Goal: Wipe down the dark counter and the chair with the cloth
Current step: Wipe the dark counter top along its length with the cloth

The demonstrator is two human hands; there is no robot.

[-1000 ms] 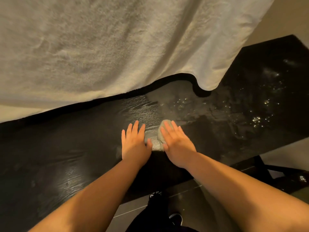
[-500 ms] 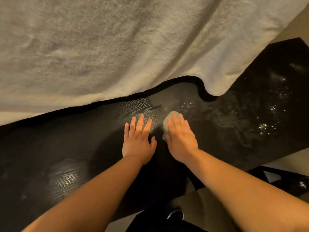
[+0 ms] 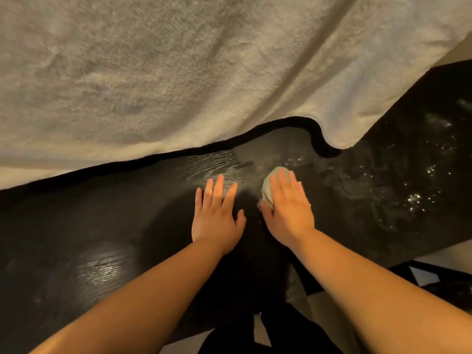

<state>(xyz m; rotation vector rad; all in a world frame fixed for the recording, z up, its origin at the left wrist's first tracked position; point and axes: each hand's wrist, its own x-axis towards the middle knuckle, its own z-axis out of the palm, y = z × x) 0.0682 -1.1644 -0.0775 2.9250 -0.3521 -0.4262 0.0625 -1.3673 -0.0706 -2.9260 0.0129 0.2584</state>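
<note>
The small pale cloth (image 3: pixel 270 185) sits near the middle of the dark counter (image 3: pixel 102 221). The right hand (image 3: pixel 286 208) presses flat on it, fingers straight. The left hand (image 3: pixel 217 213) lies palm down on the counter just beside it, fingers spread wide. A white towel (image 3: pixel 178 72) hangs over the counter's far edge.

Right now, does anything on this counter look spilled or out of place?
Yes: wet droplets glisten on the counter, right of the right hand pressing the cloth. A large towel hides its far edge.
</note>
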